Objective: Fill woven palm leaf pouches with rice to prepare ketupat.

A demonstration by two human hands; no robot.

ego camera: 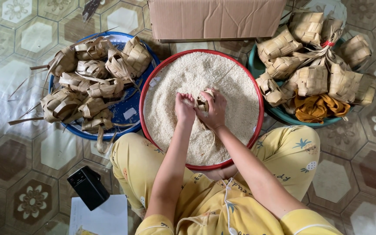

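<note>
My right hand (215,112) grasped a small woven palm-leaf pouch (203,103) over the middle of the red-rimmed basin (257,93) of raw rice (183,78). My left hand (184,109) was cupped just beside the pouch, fingers curled; whether it enclosed rice, I could not tell. Empty woven pouches (90,82) lay in the blue basin (129,114) at left; bundled pouches (312,65) filled the green basin (254,66) at right.

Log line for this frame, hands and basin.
left hand: scooping rice | right hand: holds woven pouch | red basin: rice-filled
</note>
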